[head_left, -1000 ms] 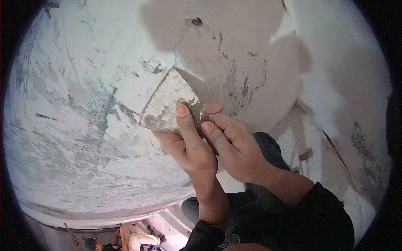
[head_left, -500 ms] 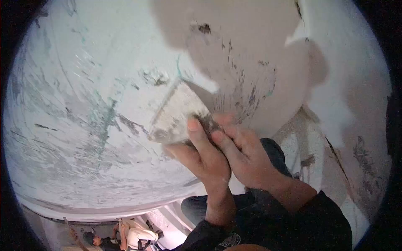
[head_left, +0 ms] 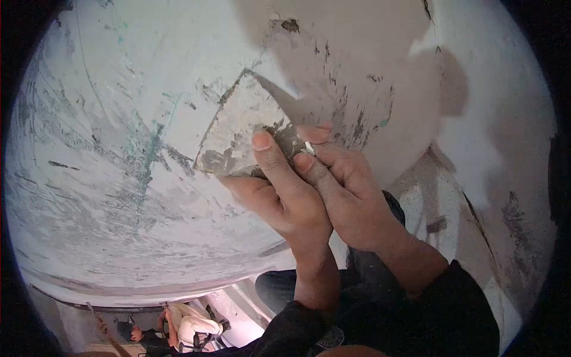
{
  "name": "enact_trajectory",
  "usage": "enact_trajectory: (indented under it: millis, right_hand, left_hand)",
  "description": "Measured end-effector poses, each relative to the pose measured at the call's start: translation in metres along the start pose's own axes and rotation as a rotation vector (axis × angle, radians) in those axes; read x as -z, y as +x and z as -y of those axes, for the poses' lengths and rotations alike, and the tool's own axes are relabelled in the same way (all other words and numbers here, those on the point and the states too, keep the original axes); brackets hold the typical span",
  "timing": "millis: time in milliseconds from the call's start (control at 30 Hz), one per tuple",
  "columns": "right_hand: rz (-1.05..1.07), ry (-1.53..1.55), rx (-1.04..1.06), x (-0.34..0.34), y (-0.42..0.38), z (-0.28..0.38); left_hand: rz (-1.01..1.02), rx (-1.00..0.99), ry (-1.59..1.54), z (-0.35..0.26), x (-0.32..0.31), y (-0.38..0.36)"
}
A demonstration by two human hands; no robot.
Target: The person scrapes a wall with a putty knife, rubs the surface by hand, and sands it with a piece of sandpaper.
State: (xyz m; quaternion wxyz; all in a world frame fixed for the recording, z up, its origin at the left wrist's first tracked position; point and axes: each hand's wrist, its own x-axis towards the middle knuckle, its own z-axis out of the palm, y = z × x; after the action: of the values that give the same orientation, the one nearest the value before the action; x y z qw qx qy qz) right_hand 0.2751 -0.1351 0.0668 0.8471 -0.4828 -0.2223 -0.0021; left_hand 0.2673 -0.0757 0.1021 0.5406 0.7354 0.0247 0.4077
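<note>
Both of my hands grip a putty knife [head_left: 238, 122] with a wide, flared blade smeared in grey and white. My left hand [head_left: 291, 193] is closed around its lower side, the thumb lying flat on the blade and the fingers tucked behind. Close beside it, my right hand [head_left: 354, 196] is wrapped round the narrow end, hiding most of the handle; a small white bit shows by its thumb. The blade's long edge lies against a pale wall [head_left: 89, 202] covered with grey scrapes and greenish marks.
A dark hole [head_left: 290, 25] pits the wall above the blade, and a long crack [head_left: 479, 223] runs down at the right. Shadows fall over the upper right. Far below, another person [head_left: 184, 327] is near a wooden pole [head_left: 106, 330].
The putty knife and both hands have moved up and slightly left across the wall. My grip stays the same, and the view has shifted a little.
</note>
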Motion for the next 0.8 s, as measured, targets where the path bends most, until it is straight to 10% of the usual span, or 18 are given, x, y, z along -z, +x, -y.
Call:
enact_trajectory:
  millis: [800]
  right_hand:
    - [-0.071, 0.000, -0.021, 0.001, 0.013, 0.021]
  left_hand:
    - [0.063, 0.017, -0.311, -0.008, -0.018, 0.010]
